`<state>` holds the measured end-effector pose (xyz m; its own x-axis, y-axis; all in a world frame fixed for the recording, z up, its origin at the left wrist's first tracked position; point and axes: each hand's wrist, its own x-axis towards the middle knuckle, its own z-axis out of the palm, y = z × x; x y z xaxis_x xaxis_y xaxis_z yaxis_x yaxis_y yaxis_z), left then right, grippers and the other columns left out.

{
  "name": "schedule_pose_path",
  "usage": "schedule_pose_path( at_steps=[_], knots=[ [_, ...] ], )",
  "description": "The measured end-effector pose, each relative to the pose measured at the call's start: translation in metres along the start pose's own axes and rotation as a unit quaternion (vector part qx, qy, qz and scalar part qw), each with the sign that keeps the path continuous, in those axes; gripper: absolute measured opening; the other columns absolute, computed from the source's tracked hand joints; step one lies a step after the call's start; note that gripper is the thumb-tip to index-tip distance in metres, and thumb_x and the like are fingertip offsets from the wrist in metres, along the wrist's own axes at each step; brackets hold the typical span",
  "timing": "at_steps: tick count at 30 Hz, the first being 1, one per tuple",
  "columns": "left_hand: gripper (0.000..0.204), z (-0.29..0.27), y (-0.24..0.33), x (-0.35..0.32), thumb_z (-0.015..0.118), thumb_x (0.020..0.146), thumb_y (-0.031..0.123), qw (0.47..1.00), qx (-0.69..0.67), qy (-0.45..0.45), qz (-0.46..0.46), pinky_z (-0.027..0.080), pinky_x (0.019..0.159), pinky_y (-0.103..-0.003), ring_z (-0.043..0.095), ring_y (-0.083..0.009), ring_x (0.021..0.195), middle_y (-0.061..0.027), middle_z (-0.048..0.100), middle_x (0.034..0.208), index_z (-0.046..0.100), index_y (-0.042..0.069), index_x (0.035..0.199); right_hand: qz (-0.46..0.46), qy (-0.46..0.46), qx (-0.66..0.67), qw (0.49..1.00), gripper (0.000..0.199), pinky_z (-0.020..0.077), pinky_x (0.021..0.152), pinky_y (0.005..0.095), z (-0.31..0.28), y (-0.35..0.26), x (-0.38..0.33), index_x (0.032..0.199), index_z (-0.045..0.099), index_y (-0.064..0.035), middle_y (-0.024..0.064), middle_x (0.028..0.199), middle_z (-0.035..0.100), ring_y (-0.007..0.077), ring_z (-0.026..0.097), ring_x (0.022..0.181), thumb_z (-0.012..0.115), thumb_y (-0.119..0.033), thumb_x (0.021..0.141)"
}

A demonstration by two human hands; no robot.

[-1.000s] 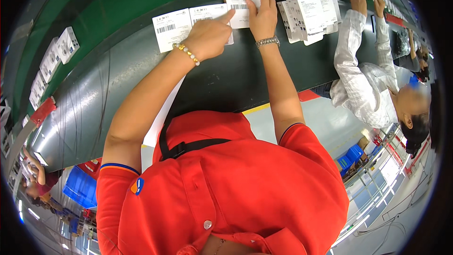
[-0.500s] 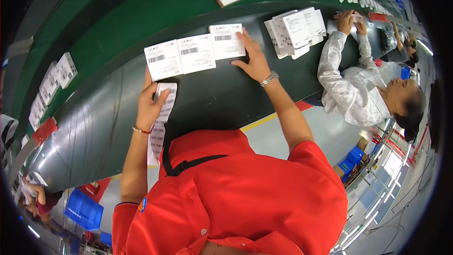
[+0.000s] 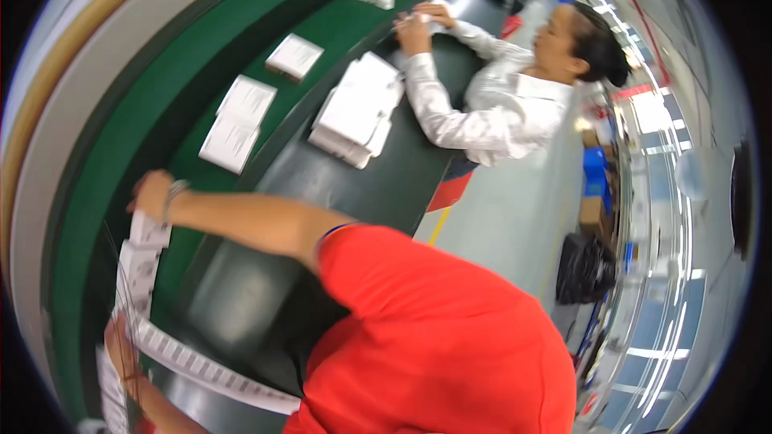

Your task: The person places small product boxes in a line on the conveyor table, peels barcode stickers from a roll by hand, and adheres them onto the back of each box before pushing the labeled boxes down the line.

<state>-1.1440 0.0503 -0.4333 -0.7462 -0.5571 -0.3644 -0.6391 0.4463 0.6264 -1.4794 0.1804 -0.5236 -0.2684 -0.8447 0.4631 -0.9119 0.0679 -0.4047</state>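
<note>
On the green surface at the left, a row of white flat boxes (image 3: 138,273) lies between my two hands. My right hand (image 3: 153,193), a metal watch at its wrist, presses against the far end of the row, its fingers curled over the end box and blurred. At the near end is my left hand (image 3: 119,345), also smeared. From it a long white strip of barcode labels (image 3: 213,371) trails right to my red shirt. The left fingers seem closed on the strip, beside the nearest box.
Further white boxes (image 3: 239,116) lie on the green belt (image 3: 189,141). A stack of white boxes (image 3: 358,108) stands on the dark worktop (image 3: 297,181). Beyond it, a co-worker in a white shirt (image 3: 503,104) handles something small at the worktop's edge.
My view has swung round to the right. Both hands have carried the row of boxes off the dark worktop onto the green belt, the label strip coming along with my left hand.
</note>
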Motion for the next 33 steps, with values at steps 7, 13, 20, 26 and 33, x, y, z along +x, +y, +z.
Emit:
schedule_pose_path(
  at_steps=[7,13,20,26,33],
  knots=[
    [0.034,0.002,-0.029,0.107,0.058,0.089,0.021,0.898,-0.384,-0.072,-0.205,0.049,0.081,-0.037,0.061,-0.0266,0.092,-0.0129,0.061,0.105,0.055,-0.003,0.112,0.380,-0.211,-0.010,0.901,0.029,0.0531,0.063,0.0372,0.049,0.001,0.048,0.078,0.070,-0.0072,0.0147,0.087,0.065,0.0283,0.066,0.081,0.067,-0.036,0.077],
    [0.059,-0.010,0.028,0.035,0.052,0.090,0.038,0.968,0.215,-0.009,-0.130,0.042,0.091,-0.032,0.042,-0.0254,0.122,-0.0198,0.049,0.126,0.044,-0.007,0.127,0.056,0.055,0.032,0.996,0.032,0.0511,0.057,0.0405,-0.046,0.026,0.002,0.076,0.064,-0.0023,0.0170,0.077,0.062,0.0323,0.063,0.069,0.067,-0.032,0.066],
    [0.030,0.082,0.204,0.035,0.052,0.088,0.005,0.967,-0.200,-0.138,0.080,0.035,0.099,-0.027,0.047,-0.0186,0.119,-0.0153,0.039,0.141,0.056,-0.008,0.115,0.503,0.045,-0.293,0.812,0.075,0.0456,0.085,0.0461,-0.242,0.255,-0.088,0.127,0.046,-0.0077,0.0142,0.130,0.047,0.0371,0.047,0.114,0.064,-0.056,0.072],
    [0.028,0.210,0.233,0.098,0.055,0.090,0.007,0.868,-0.439,-0.222,0.065,0.031,0.099,-0.025,0.035,-0.0142,0.128,-0.0154,0.025,0.147,0.055,-0.010,0.112,0.460,-0.061,-0.049,0.884,0.067,0.0401,0.094,0.0447,-0.180,0.233,-0.094,0.124,0.048,-0.0102,0.0139,0.125,0.049,0.0390,0.044,0.117,0.067,-0.048,0.072],
    [0.031,0.184,0.188,0.052,0.051,0.094,0.012,0.850,-0.513,-0.113,0.042,0.035,0.097,-0.030,0.051,-0.0167,0.110,-0.0091,0.057,0.116,0.052,-0.005,0.119,0.442,-0.045,-0.115,0.889,0.059,0.0434,0.085,0.0419,-0.174,0.124,-0.102,0.119,0.053,-0.0084,0.0153,0.107,0.055,0.0342,0.050,0.104,0.070,-0.039,0.072]
  ],
)
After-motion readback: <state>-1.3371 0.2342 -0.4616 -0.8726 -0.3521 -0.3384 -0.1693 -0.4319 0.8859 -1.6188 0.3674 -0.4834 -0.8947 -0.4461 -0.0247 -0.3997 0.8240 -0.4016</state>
